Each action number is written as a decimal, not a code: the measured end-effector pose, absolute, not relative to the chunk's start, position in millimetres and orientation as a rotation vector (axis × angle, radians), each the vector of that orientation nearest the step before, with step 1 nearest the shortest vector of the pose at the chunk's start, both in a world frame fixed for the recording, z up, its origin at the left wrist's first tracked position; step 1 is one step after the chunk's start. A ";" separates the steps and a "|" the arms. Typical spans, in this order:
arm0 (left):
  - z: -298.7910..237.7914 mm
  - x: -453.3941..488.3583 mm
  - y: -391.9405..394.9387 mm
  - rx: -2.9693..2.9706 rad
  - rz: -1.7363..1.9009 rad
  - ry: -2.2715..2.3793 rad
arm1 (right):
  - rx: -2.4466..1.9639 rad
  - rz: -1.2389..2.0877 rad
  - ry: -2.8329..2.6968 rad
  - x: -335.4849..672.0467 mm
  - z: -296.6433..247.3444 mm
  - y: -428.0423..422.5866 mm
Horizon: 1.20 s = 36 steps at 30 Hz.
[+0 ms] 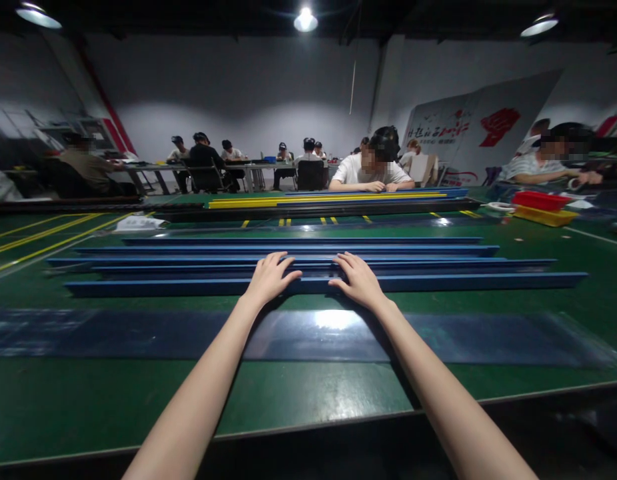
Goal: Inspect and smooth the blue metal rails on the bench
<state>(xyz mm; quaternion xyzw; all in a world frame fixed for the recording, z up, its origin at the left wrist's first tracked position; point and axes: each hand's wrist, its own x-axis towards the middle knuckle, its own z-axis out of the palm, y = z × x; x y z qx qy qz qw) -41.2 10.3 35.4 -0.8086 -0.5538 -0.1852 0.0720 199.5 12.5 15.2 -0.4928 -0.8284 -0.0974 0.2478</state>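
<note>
Grip uncertain, can't tell if clasping: left hand [271, 279], right hand [359, 280] over blue rails [163, 288]. Transparent strip [468, 339] nearer green surface's [298, 395] front edge. Co-worker [356, 172] at far edge, lamp [305, 21] overhead.

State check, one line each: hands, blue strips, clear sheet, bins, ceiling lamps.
Left hand: palm down over the blue strips, grip unclear
Right hand: same, apart from the left
Blue strips: lying lengthwise, roughly parallel
Clear sheet: spread flat, nearer than the strips
Red bin, yellow bin: close together, contents unclear
Ceiling lamps: lit
</note>
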 end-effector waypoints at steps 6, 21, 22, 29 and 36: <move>36.7 -59.3 19.0 -2.322 -0.447 -1.757 | -1.441 -0.371 -2.365 207.0 18.7 21.2; 35.9 -68.9 30.6 -2.212 -0.481 -1.699 | -1.510 -0.308 -2.482 210.9 35.2 34.8; 35.7 -69.0 33.1 -2.205 -0.469 -1.709 | -1.521 -0.310 -2.474 210.6 35.2 35.7; 32.1 -70.8 50.6 -2.195 -0.429 -1.744 | -1.539 -0.291 -2.466 210.9 32.5 47.8; 31.4 -72.9 69.5 -2.181 -0.424 -1.765 | -1.494 -0.293 -2.486 209.9 31.0 70.7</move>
